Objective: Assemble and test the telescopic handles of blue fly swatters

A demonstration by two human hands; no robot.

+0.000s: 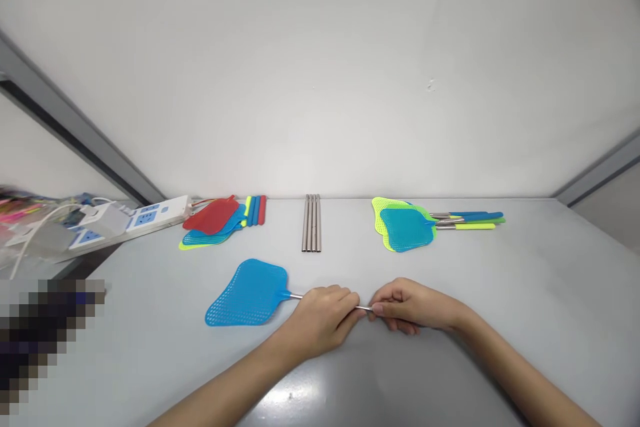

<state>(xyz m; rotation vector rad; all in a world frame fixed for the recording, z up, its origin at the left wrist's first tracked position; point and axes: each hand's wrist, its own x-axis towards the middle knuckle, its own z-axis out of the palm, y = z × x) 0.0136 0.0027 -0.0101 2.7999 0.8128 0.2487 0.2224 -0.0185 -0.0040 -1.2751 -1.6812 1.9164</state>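
Observation:
A blue fly swatter (250,293) lies across the table in front of me, its mesh head to the left and a thin metal rod running right from its neck. My left hand (323,320) is closed around this rod and hides much of it. At the rod's right end, my right hand (417,307) pinches the tip between thumb and fingers. No coloured grip shows on this end. Behind my hands, several metal rods (311,223) lie side by side.
At the back left are loose swatter heads (213,217) in red, blue and yellow, beside several coloured handle grips (255,211). Swatters with rods and grips (410,230) are piled at back right. A power strip (150,215) with plugs lies along the left edge, before a white wall (320,80).

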